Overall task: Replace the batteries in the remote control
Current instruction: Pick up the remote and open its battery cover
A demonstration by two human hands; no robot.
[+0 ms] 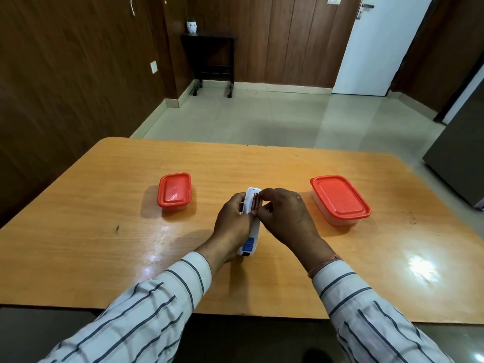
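A white remote control lies back side up over the middle of the wooden table, with a blue label near its close end. My left hand grips it along its left side. At its far end the battery bay is uncovered and a red battery shows inside. The fingertips of my right hand pinch at that battery from the right. Whether a second battery lies in the bay is hidden by my fingers.
A small clear box with a red lid stands left of the hands. A larger red-lidded box stands to the right. The table's near edge runs below my striped sleeves. A grey cabinet stands at the far right.
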